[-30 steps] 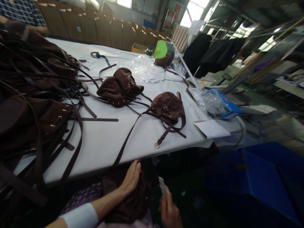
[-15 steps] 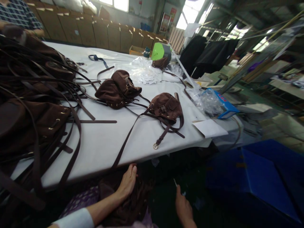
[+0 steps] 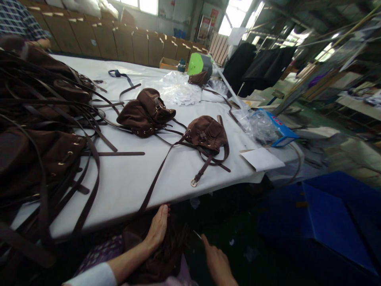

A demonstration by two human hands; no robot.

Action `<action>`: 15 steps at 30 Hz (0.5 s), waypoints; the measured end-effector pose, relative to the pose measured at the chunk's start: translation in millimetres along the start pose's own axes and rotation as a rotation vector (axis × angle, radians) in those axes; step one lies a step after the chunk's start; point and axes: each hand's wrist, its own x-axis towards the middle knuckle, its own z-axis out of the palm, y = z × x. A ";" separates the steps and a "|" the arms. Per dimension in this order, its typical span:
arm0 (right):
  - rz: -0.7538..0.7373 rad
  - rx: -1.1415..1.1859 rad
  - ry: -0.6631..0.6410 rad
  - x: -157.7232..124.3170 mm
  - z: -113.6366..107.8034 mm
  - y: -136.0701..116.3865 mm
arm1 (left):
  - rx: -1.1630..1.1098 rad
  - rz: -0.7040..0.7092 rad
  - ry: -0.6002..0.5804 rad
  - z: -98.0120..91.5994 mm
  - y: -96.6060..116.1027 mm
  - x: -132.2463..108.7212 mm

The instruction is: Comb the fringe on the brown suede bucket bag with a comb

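A brown fabric bag (image 3: 149,262) with a frayed-looking dark mass of cords or fringe lies in my lap, dim under the table edge. My left hand (image 3: 158,228) presses on it with fingers together and curled over, their tips hidden. To the right of the bag, my right hand (image 3: 217,260) is closed round a thin pointed metal tool (image 3: 197,235); its handle is hidden in my palm, so the exact kind is unclear. The tool's tip points up and left toward the bag, apart from it.
On the white table (image 3: 125,178) lie two brown backpacks (image 3: 145,113) with straps and a buckle, a big backpack pile (image 3: 38,159) at left, plastic bags (image 3: 181,93) and a white card (image 3: 262,159). A blue bin (image 3: 333,222) stands right. Another person's sleeve (image 3: 20,20) shows far left.
My right hand has moved left with the thin tool, closer to the bag, and the tool now tilts more to the left. My left hand stays on the bag.
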 end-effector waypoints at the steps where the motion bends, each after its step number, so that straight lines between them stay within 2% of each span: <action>1: 0.041 0.001 -0.012 2.1 2.8 14.0 | -0.003 -0.002 0.003 -0.5 -0.4 0.2; 4: 0.153 0.058 -0.028 2.9 9.9 54.6 | -0.015 0.007 -0.008 0.7 -1.4 -0.2; 7: 0.249 0.107 -0.108 -5.7 12.6 90.4 | -0.027 0.009 -0.022 1.8 -1.4 -1.5; 10: 0.279 0.161 -0.185 -15.8 4.1 107.8 | -0.036 -0.009 -0.024 1.0 -2.2 -1.3; 11: 0.277 0.205 -0.171 -17.8 -2.0 103.8 | -0.038 -0.010 -0.023 1.0 -2.8 -0.7; 13: 0.195 0.324 -0.054 -19.4 -17.6 77.1 | -0.040 -0.006 -0.023 2.1 -4.5 0.6; 14: 0.093 0.368 0.067 -19.5 -25.9 56.5 | -0.041 -0.003 -0.027 3.0 -5.4 1.2; 15: -0.083 0.400 0.165 -19.4 -33.3 33.7 | -0.042 -0.001 -0.031 3.9 -6.2 1.7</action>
